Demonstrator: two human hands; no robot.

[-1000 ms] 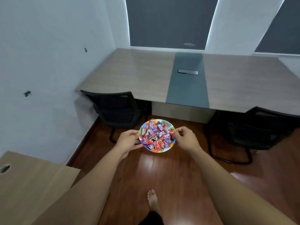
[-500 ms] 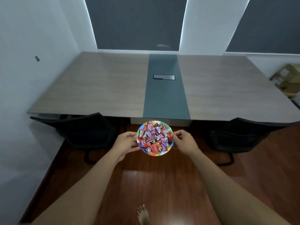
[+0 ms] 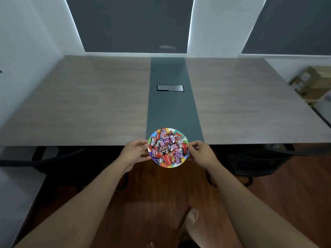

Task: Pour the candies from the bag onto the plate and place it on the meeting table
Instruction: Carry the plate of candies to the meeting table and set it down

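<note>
So the round, rainbow-rimmed paper plate (image 3: 154, 137) heaped with shiny wrapped candies (image 3: 168, 147) is up in the air between both hands, right at the near edge of the long wood-grain meeting desk with the dark grey strip down its middle (image 3: 89, 104). The left hand (image 3: 135, 153) pinches the plate's left rim and the right hand (image 3: 201, 154) pinches the right rim, both closed on it, about level with each other, so neither is really nearer.

What matters here: the desk lies straight ahead of the hands, and the plate's far half already overlaps the desk edge in view, lined up with the grey strip. I'd guess pouring is done and what's left is pushing forward and lowering it flat. The pile is tall, so any tilt could spill candies.
</note>
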